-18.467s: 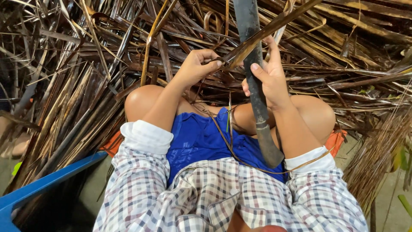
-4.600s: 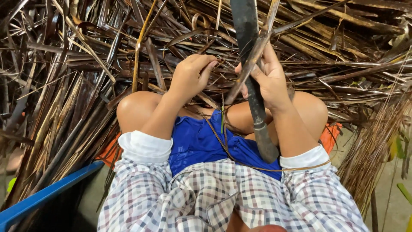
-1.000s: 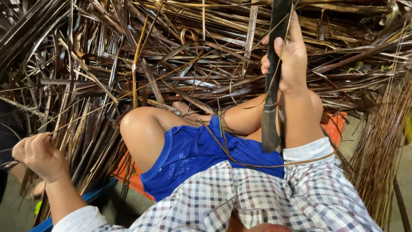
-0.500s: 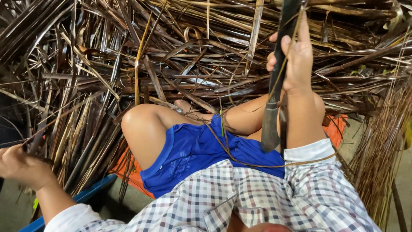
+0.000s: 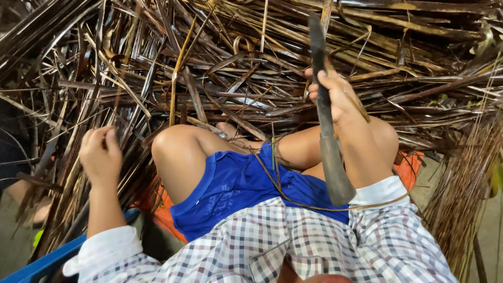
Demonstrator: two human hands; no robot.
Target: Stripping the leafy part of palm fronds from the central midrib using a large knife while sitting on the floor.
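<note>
My right hand grips a long dark knife by the blade's back, its wooden handle pointing down toward my lap and its tip rising into the pile. A dry leaf strip lies under the fingers of that hand. My left hand hangs in the air at the left, fingers loosely curled, holding nothing that I can see. A big heap of dry brown palm leaves fills the view ahead of my knees.
I sit on something orange. A thin leaf rib loops across my blue shorts. A blue plastic edge is at the lower left. A bundle of thin ribs stands at the right. Concrete floor shows at both lower corners.
My left hand came back from the far left toward my knee and no longer holds the strip. My right hand lowered the knife and tilted it, tip now leaning left.
</note>
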